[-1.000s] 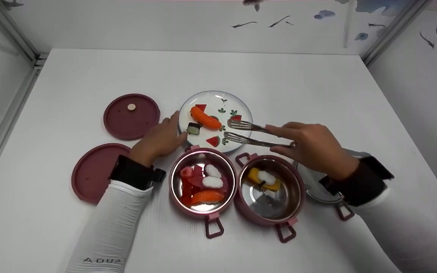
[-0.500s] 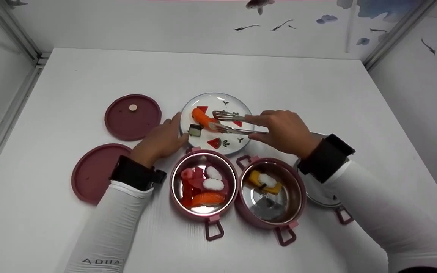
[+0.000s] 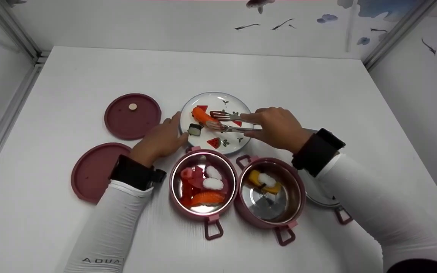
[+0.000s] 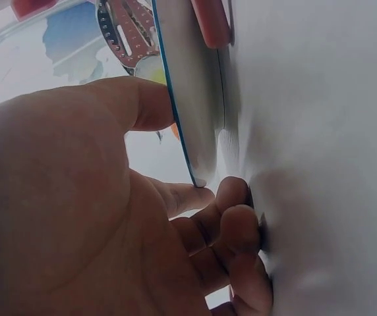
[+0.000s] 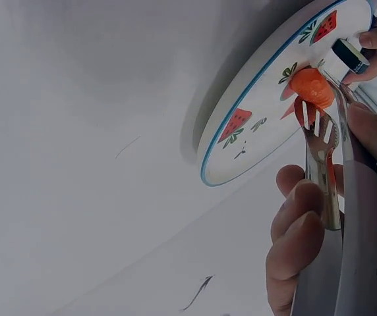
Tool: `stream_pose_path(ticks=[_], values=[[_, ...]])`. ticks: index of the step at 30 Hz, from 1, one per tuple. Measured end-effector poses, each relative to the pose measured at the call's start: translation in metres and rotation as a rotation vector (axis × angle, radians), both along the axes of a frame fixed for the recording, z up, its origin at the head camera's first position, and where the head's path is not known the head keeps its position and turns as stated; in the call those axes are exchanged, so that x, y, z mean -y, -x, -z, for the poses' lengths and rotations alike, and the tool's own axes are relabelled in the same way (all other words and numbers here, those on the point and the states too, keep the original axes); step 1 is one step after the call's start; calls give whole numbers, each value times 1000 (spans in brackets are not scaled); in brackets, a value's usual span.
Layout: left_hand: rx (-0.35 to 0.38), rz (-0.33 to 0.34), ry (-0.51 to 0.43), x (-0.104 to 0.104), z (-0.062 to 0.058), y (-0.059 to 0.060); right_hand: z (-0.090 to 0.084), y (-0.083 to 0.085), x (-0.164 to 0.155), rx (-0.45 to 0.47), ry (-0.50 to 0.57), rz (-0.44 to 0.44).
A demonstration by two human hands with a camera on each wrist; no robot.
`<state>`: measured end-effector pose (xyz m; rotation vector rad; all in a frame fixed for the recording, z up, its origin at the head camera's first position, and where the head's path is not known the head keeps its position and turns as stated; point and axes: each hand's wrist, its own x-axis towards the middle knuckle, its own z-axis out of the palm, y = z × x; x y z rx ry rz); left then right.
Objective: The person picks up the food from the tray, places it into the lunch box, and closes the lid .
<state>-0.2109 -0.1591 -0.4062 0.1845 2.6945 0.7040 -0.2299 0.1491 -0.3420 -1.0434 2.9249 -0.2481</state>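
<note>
My right hand (image 3: 279,127) grips metal food tongs (image 3: 237,129) with fork-like ends. Their tips lie about the right end of a curved orange toy food piece (image 3: 200,115) on a white plate (image 3: 218,99) printed with watermelons. In the right wrist view one tong end (image 5: 318,135) overlaps the orange piece (image 5: 312,87); whether both ends clamp it is unclear. Beside it sits a dark-edged toy sushi roll (image 3: 194,129). At the plate's left rim my left hand (image 3: 161,138) rests with thumb and forefinger touching the edge. Its other fingers (image 4: 240,227) bend against the table.
Two pink pots stand before the plate: the left pot (image 3: 173,193) holds several toy sushi pieces, the right pot (image 3: 302,201) one yellow piece with white rice. Two maroon lids (image 3: 118,117) lie at left. A glass lid (image 3: 317,189) lies partly under my right forearm.
My right hand has moved left and away from me with the tongs, from the plate's right side onto the orange piece. The tong ends have come closer together. My left hand stays put.
</note>
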Motion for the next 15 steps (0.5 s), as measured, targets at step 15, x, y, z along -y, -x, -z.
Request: stream_pose_path(ticks=[15], values=[[-5, 0, 7, 0, 1, 1, 2, -7, -5, 22, 15, 3]])
